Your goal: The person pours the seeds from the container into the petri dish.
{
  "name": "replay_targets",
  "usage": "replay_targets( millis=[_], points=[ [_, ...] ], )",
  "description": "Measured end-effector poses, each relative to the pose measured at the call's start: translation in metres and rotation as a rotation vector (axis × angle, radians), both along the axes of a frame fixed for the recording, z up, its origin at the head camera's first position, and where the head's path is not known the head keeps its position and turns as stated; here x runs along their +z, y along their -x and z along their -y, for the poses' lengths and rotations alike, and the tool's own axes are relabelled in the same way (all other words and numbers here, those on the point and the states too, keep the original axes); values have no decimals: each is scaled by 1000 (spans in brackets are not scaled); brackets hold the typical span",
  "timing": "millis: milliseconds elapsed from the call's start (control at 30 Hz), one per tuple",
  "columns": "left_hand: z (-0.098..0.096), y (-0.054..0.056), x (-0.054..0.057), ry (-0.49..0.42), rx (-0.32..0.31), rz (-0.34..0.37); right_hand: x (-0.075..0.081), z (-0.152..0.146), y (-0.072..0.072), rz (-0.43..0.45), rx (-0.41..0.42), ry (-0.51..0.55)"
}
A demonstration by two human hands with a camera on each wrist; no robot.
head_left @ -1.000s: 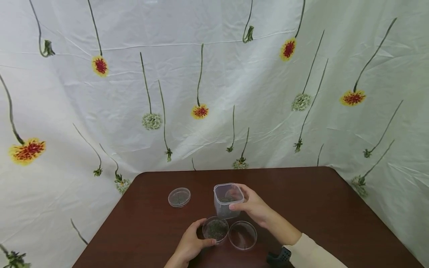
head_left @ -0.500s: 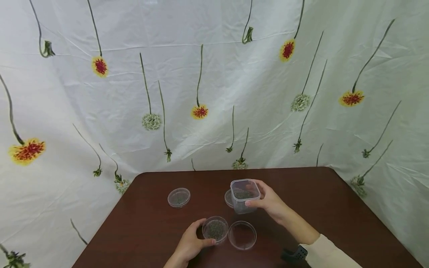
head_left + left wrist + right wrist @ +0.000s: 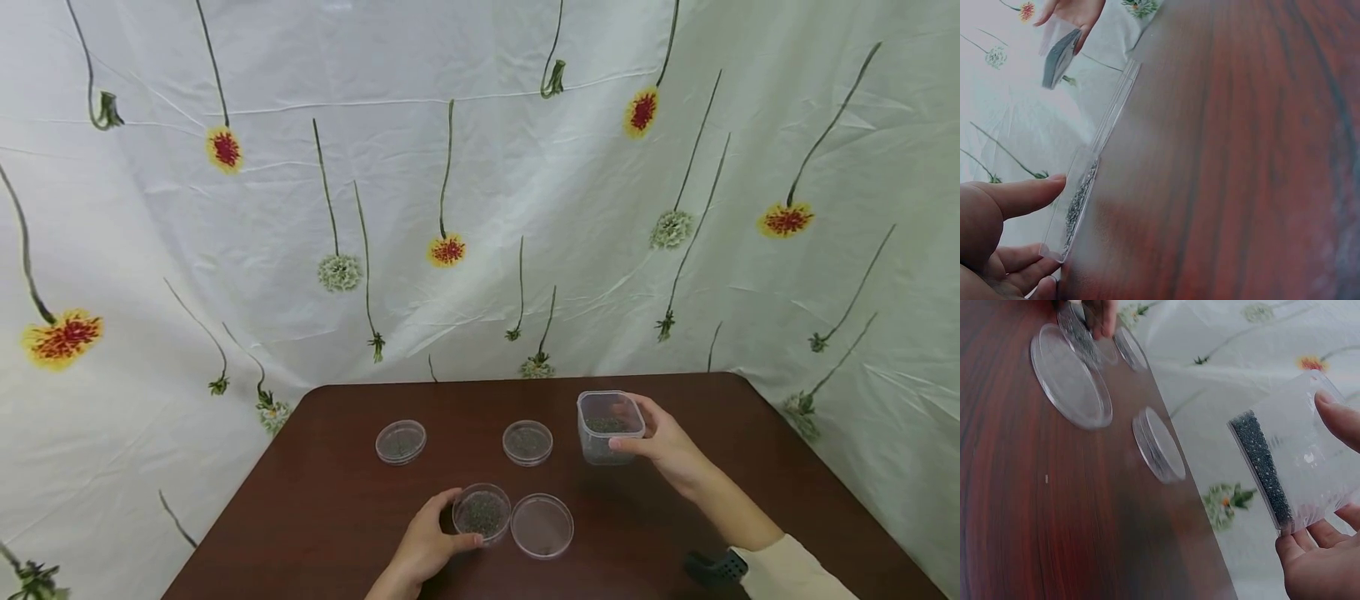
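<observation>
My left hand (image 3: 423, 543) holds a clear petri dish (image 3: 482, 515) by its sides, thumb on one side and fingers on the other; small dark grains lie in it. My right hand (image 3: 671, 447) grips a clear square plastic tub (image 3: 611, 427) from its right side, raised above the table. A layer of dark grains (image 3: 1263, 465) covers the tub's bottom in the right wrist view. Right beside the held dish lies a round clear lid or shallow dish (image 3: 542, 526), with no grains seen in it.
Farther back on the dark wooden table (image 3: 322, 500) stand two more petri dishes, one at the left (image 3: 401, 442) and one near the middle (image 3: 527, 442). A white flowered cloth (image 3: 480, 192) hangs behind the table's far edge.
My right hand has carried the tub rightward and slightly back, away from the held dish, bringing the middle back dish into full view. The left hand and its dish stay in place.
</observation>
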State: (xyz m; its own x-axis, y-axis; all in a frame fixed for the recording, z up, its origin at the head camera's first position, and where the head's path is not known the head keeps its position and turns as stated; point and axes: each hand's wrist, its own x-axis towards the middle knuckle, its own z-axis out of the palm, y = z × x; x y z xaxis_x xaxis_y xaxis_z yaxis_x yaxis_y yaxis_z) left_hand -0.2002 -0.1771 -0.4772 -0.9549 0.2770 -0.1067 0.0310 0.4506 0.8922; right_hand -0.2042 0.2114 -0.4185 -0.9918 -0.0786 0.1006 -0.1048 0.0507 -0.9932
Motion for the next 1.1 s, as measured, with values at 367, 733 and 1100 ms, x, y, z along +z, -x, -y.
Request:
replay_targets(
  millis=[367, 733, 1100],
  points=[
    [1, 0, 2, 4, -2, -1, -20, -40, -9, 4, -75, -78],
    [1, 0, 3, 12, -4, 10, -40, -64, -13, 3, -91, -110],
    [2, 0, -1, 15, -15, 4, -57, -89, -12, 92, 33, -208]
  ],
)
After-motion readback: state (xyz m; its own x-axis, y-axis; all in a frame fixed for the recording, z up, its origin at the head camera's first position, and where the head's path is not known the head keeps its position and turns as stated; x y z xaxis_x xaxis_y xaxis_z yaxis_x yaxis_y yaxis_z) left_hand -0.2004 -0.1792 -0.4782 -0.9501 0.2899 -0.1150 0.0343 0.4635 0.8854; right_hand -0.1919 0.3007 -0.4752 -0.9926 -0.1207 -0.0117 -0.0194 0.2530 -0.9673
